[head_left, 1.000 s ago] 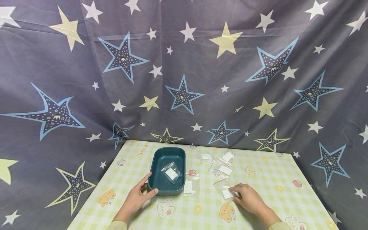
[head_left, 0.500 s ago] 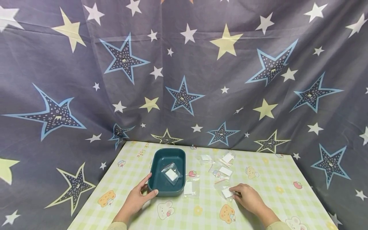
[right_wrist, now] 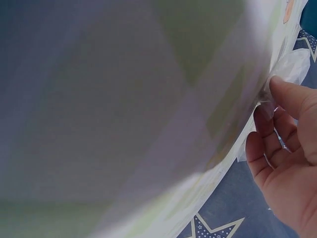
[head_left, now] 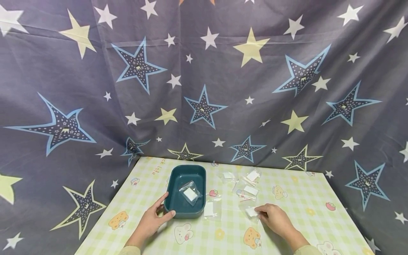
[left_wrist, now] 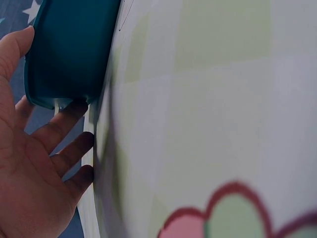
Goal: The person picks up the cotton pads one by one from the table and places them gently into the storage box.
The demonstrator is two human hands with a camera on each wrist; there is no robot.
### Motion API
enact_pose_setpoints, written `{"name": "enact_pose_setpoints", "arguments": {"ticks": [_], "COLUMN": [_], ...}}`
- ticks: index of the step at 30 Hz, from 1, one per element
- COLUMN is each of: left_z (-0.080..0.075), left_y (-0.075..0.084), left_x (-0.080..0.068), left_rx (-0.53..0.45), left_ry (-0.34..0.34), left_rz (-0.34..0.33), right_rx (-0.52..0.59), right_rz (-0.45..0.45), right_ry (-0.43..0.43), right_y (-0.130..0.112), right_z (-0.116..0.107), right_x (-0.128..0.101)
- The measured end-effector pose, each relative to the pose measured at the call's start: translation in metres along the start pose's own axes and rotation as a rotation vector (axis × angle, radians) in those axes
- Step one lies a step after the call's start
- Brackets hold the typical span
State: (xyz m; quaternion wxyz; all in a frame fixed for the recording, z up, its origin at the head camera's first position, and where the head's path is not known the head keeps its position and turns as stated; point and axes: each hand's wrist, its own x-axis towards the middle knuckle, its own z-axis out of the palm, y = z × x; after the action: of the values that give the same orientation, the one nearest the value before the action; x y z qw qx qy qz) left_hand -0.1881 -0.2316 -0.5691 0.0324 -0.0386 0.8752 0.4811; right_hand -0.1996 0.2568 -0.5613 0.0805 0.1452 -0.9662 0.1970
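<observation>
In the head view my left hand [head_left: 151, 221] holds the near-left corner of a teal rectangular tray [head_left: 188, 214], thumb along the front wall and fingers by the left side. The left wrist view shows its thumb and index finger at the tray's walls. Inside the tray lies a clear zip bag with a white block [head_left: 190, 193]. To the right, my right hand [head_left: 275, 219] pinches the right edge of another clear zip bag [head_left: 251, 211] with a white piece in it. Crinkled film [right_wrist: 294, 67] shows beyond that thumb in the right wrist view.
One similar bag [head_left: 209, 209] lies against the tray's right side. Farther back are several more, including a bag in the middle [head_left: 250, 190] and one at the back [head_left: 253, 175]. A checked cloth [head_left: 220, 244] covers the table; a starry curtain [head_left: 223, 120] hangs behind.
My right fingers have closed on the bag's edge, and its white piece has tilted and shifted slightly away from me. My left hand and the tray stay in place.
</observation>
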Motion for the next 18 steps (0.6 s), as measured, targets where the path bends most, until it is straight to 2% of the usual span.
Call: {"name": "enact_pose_setpoints", "arguments": {"ticks": [18], "left_z": [0.0], "left_y": [-0.001], "left_x": [0.0], "left_rx": [-0.01], "left_ry": [0.004], "left_rz": [-0.004], "right_rx": [0.038], "right_rz": [0.067], "right_ry": [0.047], "right_y": [-0.011], "right_z": [0.001], "right_x": [0.003]}}
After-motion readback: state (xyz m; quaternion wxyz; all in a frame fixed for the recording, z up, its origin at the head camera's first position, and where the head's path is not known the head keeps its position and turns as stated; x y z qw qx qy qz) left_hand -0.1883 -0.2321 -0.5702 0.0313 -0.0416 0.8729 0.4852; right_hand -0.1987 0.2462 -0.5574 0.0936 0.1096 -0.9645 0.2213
